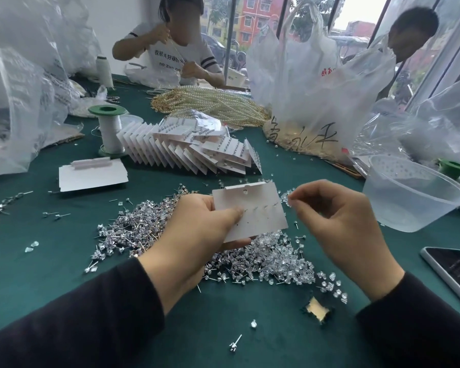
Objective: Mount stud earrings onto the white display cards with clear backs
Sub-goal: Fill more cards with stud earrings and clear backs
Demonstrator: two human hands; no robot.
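Observation:
My left hand (197, 229) grips a white display card (255, 208) by its left edge, thumb on its face, back side toward me. Several stud posts poke through the card in a row. My right hand (337, 219) hovers just right of the card, its thumb and forefinger pinching something tiny and clear that looks like an earring back. Under both hands lies a heap of loose stud earrings (133, 229) and a heap of clear backs (276, 261) on the green tablecloth.
A fanned stack of filled cards (191, 147) lies beyond, blank cards (91, 173) to the left, a thread spool (109, 128) behind. A clear plastic tub (409, 192) and a phone (452, 272) sit right. Pearl strands (213, 102), plastic bags and two people are across the table.

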